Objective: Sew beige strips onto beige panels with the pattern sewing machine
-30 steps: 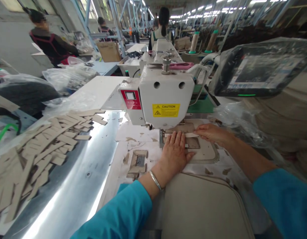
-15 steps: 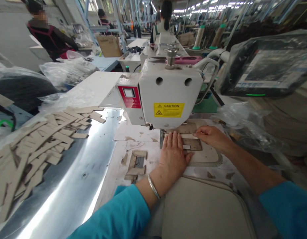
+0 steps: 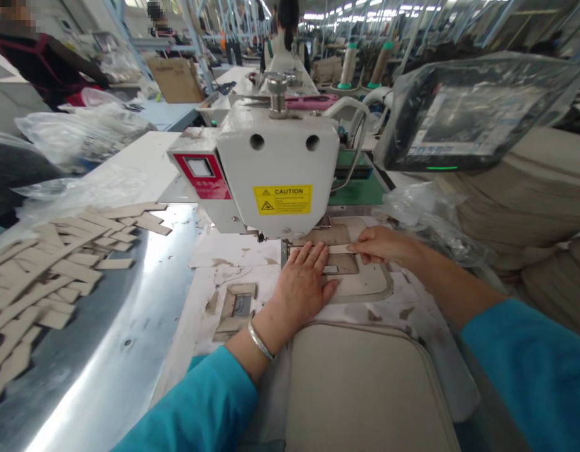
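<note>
My left hand point(image 3: 303, 279) lies flat, fingers stretched out, on a beige fabric strip and the brown template plate point(image 3: 343, 262) under the sewing machine head point(image 3: 275, 169). Between the thumb and curled fingers of my right hand point(image 3: 381, 245) is the right end of that fabric strip point(image 3: 339, 249). The strip lies along the slot of the plate, partly hidden by my left fingers. Beneath the plate rests a rounded beige panel point(image 3: 372, 282). Nearer to me lies a stack of larger beige panels point(image 3: 365, 383).
Loose beige strips point(image 3: 49, 270) are heaped on the metal tabletop point(image 3: 125, 314) at left. A small square frame piece point(image 3: 236, 307) lies left of my left hand. A plastic-wrapped screen point(image 3: 473, 119) stands at right, above crumpled plastic point(image 3: 431, 213). Co-workers sit farther back.
The camera view has shifted, so the machine and table appear farther left. My left hand stays flat on the plate; my right fingers still pinch the strip's end, now more curled.
</note>
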Available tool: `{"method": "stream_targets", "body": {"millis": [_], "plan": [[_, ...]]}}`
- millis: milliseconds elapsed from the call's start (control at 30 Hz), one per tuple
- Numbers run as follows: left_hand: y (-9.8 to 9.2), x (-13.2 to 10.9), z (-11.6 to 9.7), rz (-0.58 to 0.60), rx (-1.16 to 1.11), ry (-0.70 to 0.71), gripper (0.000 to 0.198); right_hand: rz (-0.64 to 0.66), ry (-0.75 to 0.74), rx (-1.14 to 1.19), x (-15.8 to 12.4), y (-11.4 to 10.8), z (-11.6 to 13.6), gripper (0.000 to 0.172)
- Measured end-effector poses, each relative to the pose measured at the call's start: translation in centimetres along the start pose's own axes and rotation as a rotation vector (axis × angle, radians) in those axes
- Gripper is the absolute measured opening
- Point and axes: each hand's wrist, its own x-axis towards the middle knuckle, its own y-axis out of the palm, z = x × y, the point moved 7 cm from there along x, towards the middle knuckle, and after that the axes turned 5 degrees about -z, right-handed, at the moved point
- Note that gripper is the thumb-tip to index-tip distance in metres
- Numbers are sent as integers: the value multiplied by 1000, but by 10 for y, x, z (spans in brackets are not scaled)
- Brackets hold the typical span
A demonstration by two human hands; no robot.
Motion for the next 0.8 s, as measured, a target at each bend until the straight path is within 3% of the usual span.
{"method": "stream_targets", "body": {"millis": [167, 367, 467, 567, 800], "plan": [[0, 6, -5, -28, 16, -74, 61, 32, 10, -82, 0, 0, 7, 36], [4, 8, -9, -58, 16, -87, 60, -139, -116, -210, -6, -5, 22, 32], [6, 7, -7, -91, 15, -73, 61, -154, -146, -197, -11, -6, 30, 32], [7, 6, -6, -101, 12, -70, 61, -82, -73, -89, -13, -4, 29, 31], [6, 7, -7, -84, 10, -81, 62, 83, 40, 468, -9, 2, 11, 22]]}}
